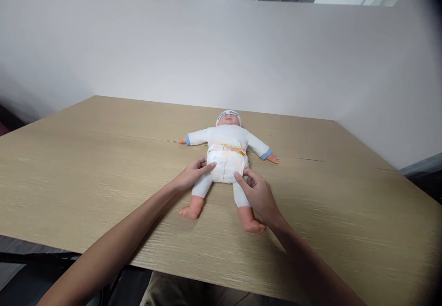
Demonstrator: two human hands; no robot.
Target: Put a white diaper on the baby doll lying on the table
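Left hand (192,173), fingers extended and not closed on anything, rests its fingertips against one side of the diaper (227,165); right hand (257,194), loosely curled, pinches or presses the diaper's other lower edge beside the thigh, though a firm grip cannot be confirmed. The diaper sits around the waist of the doll (226,158), which lies face-up at centre frame on the wooden surface (86,168). Judged step: seating the diaper at the hips; the next move calls for even handling on both sides.

Both forearms are bare, with no sleeves, watch or rings showing on the left hand (192,173) or right hand (259,196), and khaki-coloured trousers (179,290) cover the lap.
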